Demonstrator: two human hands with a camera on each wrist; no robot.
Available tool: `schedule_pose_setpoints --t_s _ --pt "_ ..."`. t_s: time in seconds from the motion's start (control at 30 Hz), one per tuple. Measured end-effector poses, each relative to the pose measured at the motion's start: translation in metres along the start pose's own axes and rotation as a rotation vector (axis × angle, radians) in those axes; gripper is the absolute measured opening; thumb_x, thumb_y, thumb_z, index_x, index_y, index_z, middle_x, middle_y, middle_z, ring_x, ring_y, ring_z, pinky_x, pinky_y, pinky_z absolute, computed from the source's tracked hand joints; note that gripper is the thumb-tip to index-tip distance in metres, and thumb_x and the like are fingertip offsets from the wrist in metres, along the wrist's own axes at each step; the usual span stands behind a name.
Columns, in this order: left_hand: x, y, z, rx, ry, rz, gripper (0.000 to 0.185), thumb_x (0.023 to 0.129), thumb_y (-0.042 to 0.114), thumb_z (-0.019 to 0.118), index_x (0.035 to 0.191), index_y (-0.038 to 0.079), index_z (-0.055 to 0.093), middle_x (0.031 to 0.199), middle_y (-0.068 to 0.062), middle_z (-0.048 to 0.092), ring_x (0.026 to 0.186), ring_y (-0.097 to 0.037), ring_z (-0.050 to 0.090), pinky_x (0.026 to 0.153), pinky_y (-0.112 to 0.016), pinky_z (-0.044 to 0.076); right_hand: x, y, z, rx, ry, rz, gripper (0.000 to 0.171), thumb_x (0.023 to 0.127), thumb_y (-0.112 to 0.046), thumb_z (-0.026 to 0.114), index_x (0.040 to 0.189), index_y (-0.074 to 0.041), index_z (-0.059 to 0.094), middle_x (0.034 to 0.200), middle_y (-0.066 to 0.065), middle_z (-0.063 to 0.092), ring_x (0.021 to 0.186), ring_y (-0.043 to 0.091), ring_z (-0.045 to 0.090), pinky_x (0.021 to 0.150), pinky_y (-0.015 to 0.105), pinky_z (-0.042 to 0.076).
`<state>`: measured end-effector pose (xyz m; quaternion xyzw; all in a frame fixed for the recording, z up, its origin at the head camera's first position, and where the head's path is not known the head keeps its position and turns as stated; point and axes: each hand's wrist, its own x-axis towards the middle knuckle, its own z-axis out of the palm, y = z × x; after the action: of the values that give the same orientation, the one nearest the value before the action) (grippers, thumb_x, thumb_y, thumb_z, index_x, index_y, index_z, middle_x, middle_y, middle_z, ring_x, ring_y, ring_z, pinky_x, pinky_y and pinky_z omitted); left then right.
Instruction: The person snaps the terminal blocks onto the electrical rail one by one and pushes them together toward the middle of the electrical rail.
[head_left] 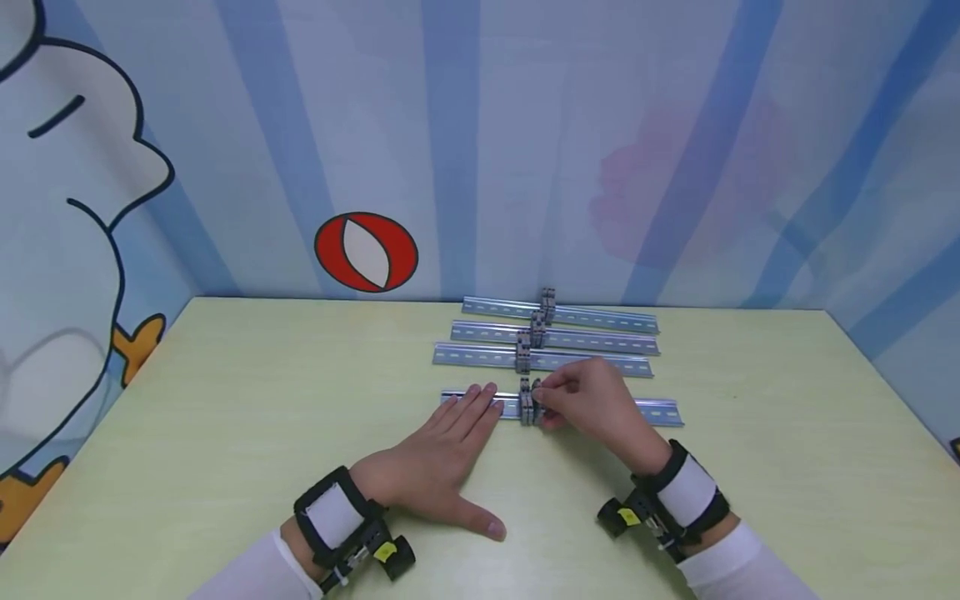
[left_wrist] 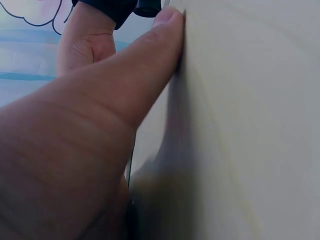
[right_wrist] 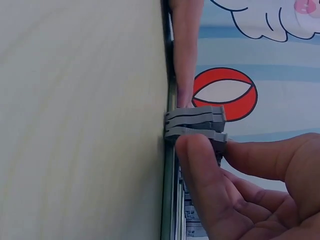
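A metal DIN rail (head_left: 660,412) lies nearest the person. My left hand (head_left: 435,471) is spread flat, its fingertips on the left part of this rail and its thumb out on the table. At the rail's middle, my right hand (head_left: 603,410) pinches a grey terminal block (right_wrist: 200,134) between thumb and fingers. That block stands upright beside other grey terminal blocks (head_left: 526,402) on the rail; in the right wrist view they touch or nearly touch. The left wrist view shows mostly the left thumb (left_wrist: 135,70), with the rail hidden.
Behind the front rail lie three more DIN rails (head_left: 592,340), roughly parallel, each with a small group of grey terminal blocks (head_left: 522,352) near its middle. They rest on a pale wooden table (head_left: 225,400). A printed cloth backdrop (head_left: 517,167) rises at the table's back edge.
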<state>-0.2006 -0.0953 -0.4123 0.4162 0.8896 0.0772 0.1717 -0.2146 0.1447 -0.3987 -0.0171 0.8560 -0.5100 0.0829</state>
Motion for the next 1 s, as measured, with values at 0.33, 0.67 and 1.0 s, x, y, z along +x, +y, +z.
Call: schedule_pose_setpoints --t_s 0.33,0.67,1.0 --pt "0.004 0.002 0.003 0.009 -0.005 0.004 0.13 0.068 0.092 0.045 0.157 0.013 -0.007 0.162 -0.005 -0.021 0.148 -0.024 -0.018 0.12 -0.047 0.001 -0.004 0.003 -0.005 0.149 -0.117 0.037 0.02 0.094 -0.008 0.063 0.104 0.007 0.07 0.083 0.016 0.074 0.074 0.026 0.073 0.07 0.036 0.06" --pt "0.005 0.003 0.003 0.007 -0.004 0.005 0.129 0.068 0.091 0.046 0.157 0.013 -0.006 0.162 -0.005 -0.02 0.149 -0.024 -0.017 0.12 -0.047 0.001 -0.004 0.006 -0.01 0.101 -0.126 0.017 0.02 0.095 -0.009 0.061 0.104 0.007 0.07 0.084 0.015 0.073 0.074 0.025 0.073 0.069 0.035 0.06" --pt "0.001 -0.011 -0.003 -0.1 0.119 -0.012 0.124 0.07 0.089 0.046 0.154 0.025 -0.019 0.162 0.003 -0.019 0.15 -0.021 -0.013 0.12 -0.046 0.006 -0.027 0.003 -0.05 -0.416 0.267 -0.42 0.02 0.095 -0.015 0.063 0.111 -0.004 0.07 0.096 0.008 0.073 0.083 0.019 0.07 0.069 0.039 0.058"
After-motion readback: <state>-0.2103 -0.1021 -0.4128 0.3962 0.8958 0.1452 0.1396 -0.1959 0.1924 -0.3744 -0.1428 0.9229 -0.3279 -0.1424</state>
